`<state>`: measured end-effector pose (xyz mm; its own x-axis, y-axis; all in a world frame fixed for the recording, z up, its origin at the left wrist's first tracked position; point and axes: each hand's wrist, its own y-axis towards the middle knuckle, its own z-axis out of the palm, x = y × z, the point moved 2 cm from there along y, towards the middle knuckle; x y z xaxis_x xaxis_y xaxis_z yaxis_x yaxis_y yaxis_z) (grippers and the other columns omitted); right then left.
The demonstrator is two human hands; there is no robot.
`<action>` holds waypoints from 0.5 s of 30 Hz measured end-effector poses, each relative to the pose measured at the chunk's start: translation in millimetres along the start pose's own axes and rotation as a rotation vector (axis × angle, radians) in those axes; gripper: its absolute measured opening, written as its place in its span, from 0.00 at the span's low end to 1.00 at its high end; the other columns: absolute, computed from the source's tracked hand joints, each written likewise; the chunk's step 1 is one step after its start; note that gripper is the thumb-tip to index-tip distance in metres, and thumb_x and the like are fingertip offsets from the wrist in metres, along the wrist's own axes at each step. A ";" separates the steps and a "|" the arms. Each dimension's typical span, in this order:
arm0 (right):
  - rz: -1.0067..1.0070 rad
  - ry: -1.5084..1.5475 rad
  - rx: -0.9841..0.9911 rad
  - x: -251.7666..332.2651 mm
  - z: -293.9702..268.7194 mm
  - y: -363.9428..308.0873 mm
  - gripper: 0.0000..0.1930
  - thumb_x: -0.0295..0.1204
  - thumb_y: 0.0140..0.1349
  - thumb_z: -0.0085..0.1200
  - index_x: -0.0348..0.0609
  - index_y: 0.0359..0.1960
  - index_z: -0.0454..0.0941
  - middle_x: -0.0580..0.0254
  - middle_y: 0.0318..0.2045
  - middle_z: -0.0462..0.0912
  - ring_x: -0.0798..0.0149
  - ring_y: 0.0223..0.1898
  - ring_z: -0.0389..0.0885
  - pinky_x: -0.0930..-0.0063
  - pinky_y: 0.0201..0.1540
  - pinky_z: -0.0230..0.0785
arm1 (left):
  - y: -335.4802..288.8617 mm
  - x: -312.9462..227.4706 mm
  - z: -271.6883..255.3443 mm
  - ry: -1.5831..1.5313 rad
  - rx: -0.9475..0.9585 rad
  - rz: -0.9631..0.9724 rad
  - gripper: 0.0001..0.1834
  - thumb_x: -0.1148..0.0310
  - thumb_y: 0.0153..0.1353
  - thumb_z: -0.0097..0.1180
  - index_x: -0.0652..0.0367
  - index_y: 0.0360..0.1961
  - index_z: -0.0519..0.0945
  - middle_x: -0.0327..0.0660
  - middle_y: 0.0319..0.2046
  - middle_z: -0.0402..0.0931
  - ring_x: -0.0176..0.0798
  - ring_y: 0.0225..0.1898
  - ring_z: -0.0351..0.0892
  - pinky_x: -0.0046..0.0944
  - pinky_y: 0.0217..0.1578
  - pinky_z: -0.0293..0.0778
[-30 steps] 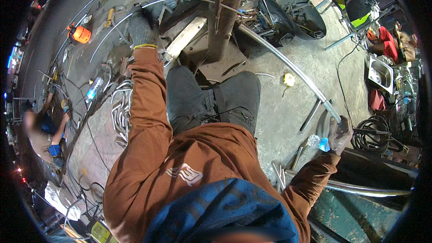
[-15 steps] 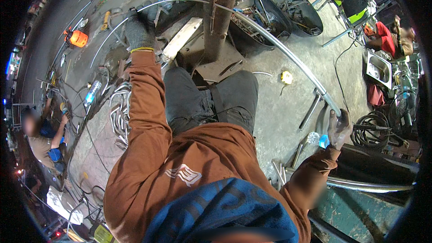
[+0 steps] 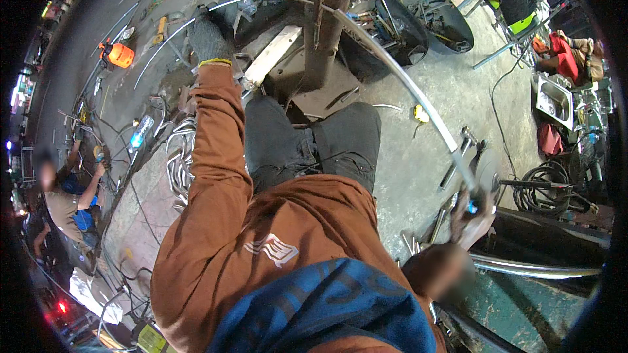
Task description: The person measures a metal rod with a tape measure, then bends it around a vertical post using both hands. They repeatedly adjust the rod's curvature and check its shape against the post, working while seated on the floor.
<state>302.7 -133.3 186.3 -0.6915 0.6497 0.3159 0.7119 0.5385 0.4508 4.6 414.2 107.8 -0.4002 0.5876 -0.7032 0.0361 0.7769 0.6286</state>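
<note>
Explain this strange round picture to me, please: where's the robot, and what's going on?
There's no robot, just a person's two hands. A wide camera on the head looks down, bending straight edges. The gloved left hand is at a long curved metal tube; the bare right hand is by its near end, too blurred to judge the grip. On the floor lie a yellow tape measure, a water bottle and bent metal pieces.
</note>
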 end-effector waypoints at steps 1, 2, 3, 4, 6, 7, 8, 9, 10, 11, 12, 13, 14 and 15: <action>0.068 0.001 0.018 4.8 -1.2 -3.0 0.16 0.38 0.58 0.62 0.36 0.35 0.79 0.50 0.26 0.77 0.49 0.26 0.75 0.60 0.33 0.67 | -1.8 -4.1 0.6 -0.197 0.013 -0.051 0.20 0.52 0.58 0.62 0.61 0.37 0.80 0.45 0.31 0.82 0.50 0.34 0.80 0.44 0.41 0.71; 0.105 -0.067 -0.004 6.4 -2.4 -3.1 0.15 0.38 0.57 0.63 0.37 0.35 0.80 0.50 0.26 0.78 0.51 0.26 0.76 0.62 0.33 0.67 | -2.8 -7.1 -0.3 -0.393 0.016 -0.105 0.20 0.52 0.58 0.62 0.61 0.36 0.80 0.46 0.31 0.82 0.50 0.34 0.80 0.44 0.41 0.71; -0.017 -0.052 -0.054 7.0 -1.0 3.3 0.15 0.38 0.58 0.63 0.37 0.35 0.80 0.50 0.26 0.78 0.50 0.26 0.77 0.63 0.33 0.67 | -3.9 -9.2 2.2 -0.573 0.043 -0.191 0.20 0.52 0.59 0.61 0.61 0.36 0.80 0.46 0.31 0.82 0.51 0.33 0.80 0.44 0.41 0.71; -0.100 -0.051 -0.079 0.4 2.0 18.2 0.15 0.38 0.58 0.63 0.37 0.36 0.80 0.50 0.26 0.79 0.50 0.27 0.77 0.64 0.33 0.68 | -3.8 -12.6 1.7 -0.488 0.101 -0.109 0.19 0.53 0.59 0.60 0.61 0.37 0.80 0.46 0.30 0.81 0.51 0.33 0.79 0.44 0.40 0.71; -0.165 -0.071 -0.025 -26.5 14.2 61.0 0.14 0.36 0.58 0.63 0.35 0.36 0.79 0.50 0.26 0.79 0.53 0.28 0.79 0.66 0.33 0.68 | -4.0 -14.8 -1.8 0.029 -0.044 0.011 0.17 0.55 0.61 0.59 0.60 0.37 0.80 0.47 0.30 0.81 0.52 0.32 0.79 0.44 0.40 0.71; -0.188 0.180 0.012 -41.0 20.9 77.1 0.14 0.35 0.58 0.64 0.35 0.37 0.79 0.53 0.24 0.78 0.59 0.27 0.77 0.69 0.31 0.67 | -5.4 -16.9 -2.4 0.424 -0.093 0.149 0.16 0.57 0.62 0.59 0.60 0.38 0.79 0.47 0.30 0.81 0.52 0.33 0.78 0.44 0.40 0.71; -0.159 0.189 0.036 -55.8 25.5 91.4 0.15 0.34 0.58 0.64 0.34 0.37 0.78 0.55 0.24 0.77 0.62 0.27 0.76 0.70 0.31 0.67 | -4.3 -12.2 -4.1 0.019 -0.092 0.027 0.16 0.57 0.62 0.58 0.61 0.38 0.79 0.48 0.31 0.80 0.52 0.33 0.78 0.45 0.40 0.71; -0.165 0.205 0.046 -67.0 27.2 104.0 0.15 0.34 0.58 0.64 0.33 0.36 0.78 0.56 0.23 0.77 0.65 0.27 0.75 0.71 0.31 0.67 | -4.8 -9.4 -5.5 -0.352 -0.068 -0.006 0.16 0.57 0.63 0.58 0.61 0.39 0.79 0.48 0.32 0.80 0.53 0.34 0.78 0.46 0.40 0.71; -0.150 0.154 0.046 -74.5 28.3 112.9 0.16 0.35 0.58 0.65 0.33 0.37 0.78 0.57 0.23 0.77 0.66 0.27 0.74 0.72 0.32 0.68 | -5.3 -3.8 -6.0 -0.751 -0.105 -0.197 0.17 0.57 0.62 0.58 0.61 0.39 0.79 0.48 0.32 0.80 0.53 0.35 0.78 0.46 0.40 0.71; -0.207 0.114 0.016 -76.6 27.9 118.3 0.16 0.36 0.58 0.65 0.33 0.37 0.78 0.58 0.24 0.77 0.67 0.27 0.73 0.72 0.32 0.68 | -7.5 -0.9 -8.0 -0.836 -0.097 -0.281 0.17 0.56 0.62 0.58 0.61 0.39 0.78 0.49 0.33 0.80 0.54 0.35 0.78 0.46 0.40 0.71; -0.209 0.138 0.046 -75.2 27.2 120.8 0.16 0.36 0.59 0.64 0.32 0.37 0.78 0.57 0.24 0.77 0.67 0.28 0.73 0.73 0.33 0.69 | -8.9 0.7 -9.7 -0.753 -0.090 -0.323 0.17 0.56 0.62 0.58 0.61 0.39 0.78 0.49 0.33 0.80 0.54 0.35 0.77 0.46 0.40 0.71; -0.160 0.132 0.053 -70.9 26.2 118.7 0.16 0.36 0.59 0.64 0.33 0.37 0.78 0.57 0.23 0.77 0.67 0.28 0.73 0.72 0.33 0.69 | -11.0 0.1 -13.5 -0.362 -0.039 -0.249 0.17 0.56 0.62 0.58 0.61 0.39 0.78 0.50 0.33 0.80 0.54 0.35 0.77 0.46 0.41 0.72; -0.159 0.138 0.047 -62.9 24.0 114.4 0.16 0.36 0.59 0.64 0.33 0.37 0.78 0.57 0.23 0.77 0.67 0.27 0.73 0.72 0.33 0.68 | -13.6 -1.2 -16.0 0.028 0.012 -0.170 0.17 0.57 0.63 0.58 0.61 0.39 0.78 0.50 0.33 0.80 0.54 0.35 0.77 0.45 0.41 0.72; -0.184 0.149 0.031 -52.8 22.5 109.0 0.15 0.35 0.59 0.64 0.33 0.36 0.78 0.58 0.23 0.77 0.67 0.27 0.73 0.72 0.33 0.68 | -15.1 -3.0 -17.7 0.385 0.028 -0.069 0.17 0.57 0.62 0.59 0.62 0.39 0.78 0.52 0.34 0.80 0.54 0.36 0.78 0.44 0.40 0.72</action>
<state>419.6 -96.9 200.0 -0.8190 0.4537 0.3514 0.5737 0.6582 0.4875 -11.0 396.7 106.3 -0.7169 0.4103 -0.5637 0.0204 0.8205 0.5713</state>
